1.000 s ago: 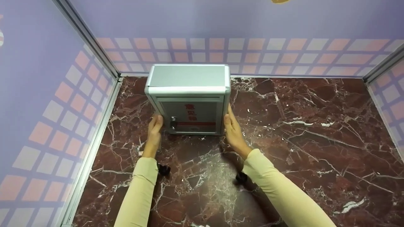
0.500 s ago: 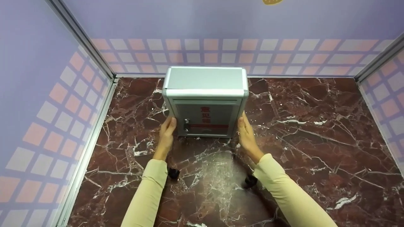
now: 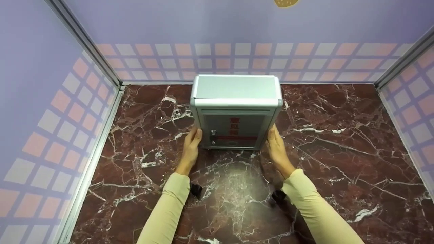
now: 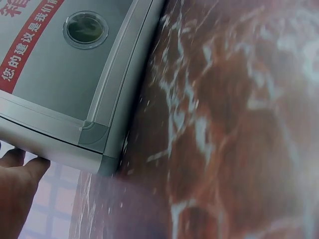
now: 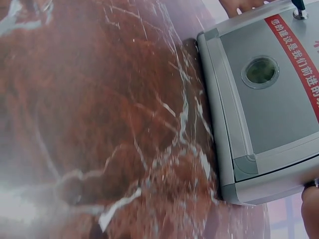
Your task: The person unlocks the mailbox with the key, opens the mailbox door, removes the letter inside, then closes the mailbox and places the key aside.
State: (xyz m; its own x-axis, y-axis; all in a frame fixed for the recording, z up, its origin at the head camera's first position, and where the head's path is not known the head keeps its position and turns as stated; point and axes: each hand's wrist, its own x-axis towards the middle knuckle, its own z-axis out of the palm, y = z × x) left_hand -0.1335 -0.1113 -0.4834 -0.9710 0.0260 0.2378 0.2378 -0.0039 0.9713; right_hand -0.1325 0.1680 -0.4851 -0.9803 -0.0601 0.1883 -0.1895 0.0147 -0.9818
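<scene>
A silver-grey metal suggestion box with red characters on its front door stands upright on a dark red marbled surface. A small lock with a key-like handle sits at the door's left. My left hand holds the box's left side low down, thumb by the front edge. On the opposite side, my right hand holds it at about the same height. In the left wrist view, fingertips press the side near a lower corner. A round clear window and a red strip mark the door's lower part.
Behind the box rises a lilac wall with pink and white squares along its foot. Another such panel closes the left side, with metal framing at its base. A third panel stands at the right.
The suggestion box has shifted to the right along the surface, both hands moving with it and keeping their hold on its sides. The head view has turned slightly.
</scene>
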